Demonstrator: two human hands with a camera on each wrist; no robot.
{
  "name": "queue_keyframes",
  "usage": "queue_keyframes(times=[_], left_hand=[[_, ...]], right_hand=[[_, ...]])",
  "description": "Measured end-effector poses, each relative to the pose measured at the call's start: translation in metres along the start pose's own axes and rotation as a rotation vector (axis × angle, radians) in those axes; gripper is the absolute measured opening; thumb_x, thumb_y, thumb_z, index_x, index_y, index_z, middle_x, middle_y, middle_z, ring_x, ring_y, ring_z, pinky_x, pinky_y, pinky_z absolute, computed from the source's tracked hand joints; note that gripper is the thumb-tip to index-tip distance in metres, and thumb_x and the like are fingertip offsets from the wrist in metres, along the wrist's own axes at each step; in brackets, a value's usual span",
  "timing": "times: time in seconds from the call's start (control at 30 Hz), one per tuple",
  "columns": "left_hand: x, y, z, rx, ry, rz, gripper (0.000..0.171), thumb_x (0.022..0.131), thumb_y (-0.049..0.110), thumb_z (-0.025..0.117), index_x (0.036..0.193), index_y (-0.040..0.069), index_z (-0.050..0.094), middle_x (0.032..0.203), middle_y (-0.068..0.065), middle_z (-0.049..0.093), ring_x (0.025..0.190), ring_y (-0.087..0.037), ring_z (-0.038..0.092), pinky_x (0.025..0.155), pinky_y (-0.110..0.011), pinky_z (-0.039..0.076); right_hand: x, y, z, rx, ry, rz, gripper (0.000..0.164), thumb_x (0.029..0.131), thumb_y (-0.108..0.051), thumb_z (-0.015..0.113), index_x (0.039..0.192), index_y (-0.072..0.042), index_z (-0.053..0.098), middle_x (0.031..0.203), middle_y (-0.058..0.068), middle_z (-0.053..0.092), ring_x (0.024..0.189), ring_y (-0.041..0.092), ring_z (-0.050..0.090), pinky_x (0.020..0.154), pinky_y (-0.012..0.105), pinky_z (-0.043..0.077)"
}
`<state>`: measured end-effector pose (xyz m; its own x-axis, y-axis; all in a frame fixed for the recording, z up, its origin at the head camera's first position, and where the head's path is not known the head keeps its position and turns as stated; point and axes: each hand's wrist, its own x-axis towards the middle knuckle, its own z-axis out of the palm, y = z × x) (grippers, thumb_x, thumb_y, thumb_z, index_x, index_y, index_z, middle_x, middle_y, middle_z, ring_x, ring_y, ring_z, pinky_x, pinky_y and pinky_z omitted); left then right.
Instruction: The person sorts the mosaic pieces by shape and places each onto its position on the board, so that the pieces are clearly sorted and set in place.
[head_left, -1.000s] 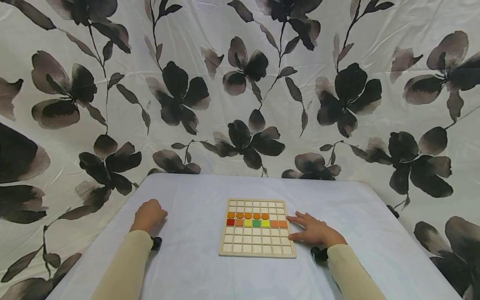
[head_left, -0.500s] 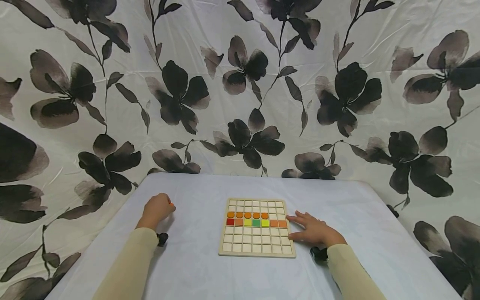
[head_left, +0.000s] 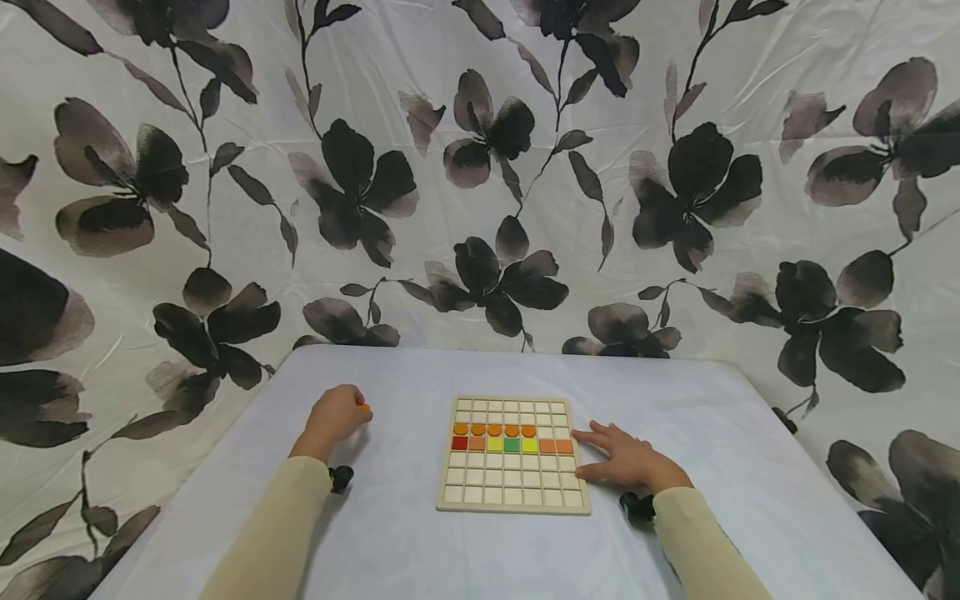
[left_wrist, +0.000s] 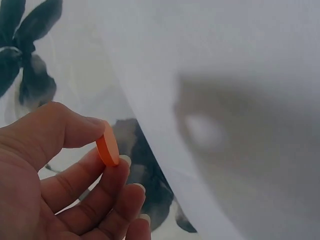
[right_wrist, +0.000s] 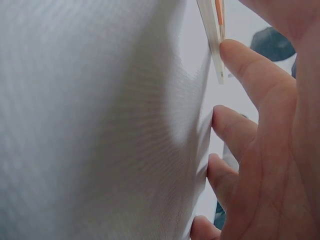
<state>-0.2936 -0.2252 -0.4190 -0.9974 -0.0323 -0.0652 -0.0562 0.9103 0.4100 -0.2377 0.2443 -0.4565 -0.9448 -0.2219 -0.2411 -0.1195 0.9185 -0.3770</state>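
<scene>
Between thumb and fingers my left hand (head_left: 337, 417) pinches an orange disc (left_wrist: 108, 144), held above the table left of the board. The wooden grid board (head_left: 513, 500) lies flat at the middle of the table. Along one of its rows sit several orange discs (head_left: 495, 431). The row just below holds coloured squares: a red square (head_left: 460, 443), a green square (head_left: 512, 445), plus yellow and orange ones. My right hand (head_left: 626, 460) rests with spread fingers at the board's right edge. In the right wrist view, a fingertip (right_wrist: 231, 49) touches the board's side (right_wrist: 214, 45); other fingertips rest on the cloth.
A white cloth covers the table (head_left: 397, 550). Behind it hangs a pale curtain (head_left: 420, 50) with dark flowers. Each wrist wears a small black device, such as the left one (head_left: 341, 479).
My left hand has moved rightward over the table toward the board, and the orange disc in its fingers has come into sight. The right hand and the board stay in place.
</scene>
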Motion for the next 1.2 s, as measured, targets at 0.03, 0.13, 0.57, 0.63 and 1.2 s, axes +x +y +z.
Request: queue_keyframes(times=[0.03,0.13,0.57,0.63,1.2], left_hand=[[0.0,0.003,0.001,-0.004,0.001,0.006,0.032,0.086,0.018,0.066,0.108,-0.006,0.063,0.1,-0.018,0.066,0.087,-0.029,0.059,0.081,-0.047,0.05],[-0.001,0.01,0.004,-0.014,-0.001,0.015,0.033,0.086,0.018,0.066,0.109,-0.005,0.063,0.101,-0.018,0.065,0.088,-0.03,0.059,0.082,-0.047,0.051],[-0.005,0.034,0.015,-0.02,-0.003,0.065,0.034,0.085,0.018,0.066,0.111,-0.003,0.064,0.103,-0.016,0.066,0.087,-0.026,0.059,0.083,-0.045,0.052],[-0.005,0.038,0.017,-0.02,0.0,0.065,0.033,0.085,0.019,0.067,0.111,-0.003,0.064,0.103,-0.015,0.065,0.087,-0.026,0.059,0.084,-0.045,0.052],[-0.008,0.072,0.039,-0.05,0.015,0.105,0.028,0.084,0.018,0.068,0.107,0.001,0.066,0.098,-0.01,0.065,0.083,-0.022,0.056,0.082,-0.039,0.052]], right_hand=[[0.0,0.0,0.0,-0.003,0.001,0.0,0.08,0.077,-0.062,0.067,0.146,-0.028,0.044,0.158,0.011,0.031,0.146,0.042,0.021,0.104,0.078,0.015],[0.0,-0.001,0.0,0.0,-0.001,0.002,0.08,0.077,-0.062,0.067,0.146,-0.028,0.044,0.158,0.011,0.031,0.146,0.042,0.021,0.104,0.078,0.015],[-0.001,-0.002,-0.001,-0.005,-0.003,0.002,0.08,0.077,-0.062,0.067,0.146,-0.028,0.044,0.158,0.012,0.031,0.145,0.043,0.021,0.104,0.078,0.015],[-0.002,-0.003,-0.001,-0.004,-0.004,0.001,0.08,0.077,-0.062,0.067,0.146,-0.027,0.044,0.158,0.012,0.031,0.145,0.043,0.021,0.104,0.078,0.016],[0.0,-0.001,-0.001,-0.002,-0.013,0.014,0.083,0.076,-0.064,0.067,0.146,-0.028,0.043,0.158,0.012,0.03,0.146,0.043,0.02,0.104,0.078,0.014]])
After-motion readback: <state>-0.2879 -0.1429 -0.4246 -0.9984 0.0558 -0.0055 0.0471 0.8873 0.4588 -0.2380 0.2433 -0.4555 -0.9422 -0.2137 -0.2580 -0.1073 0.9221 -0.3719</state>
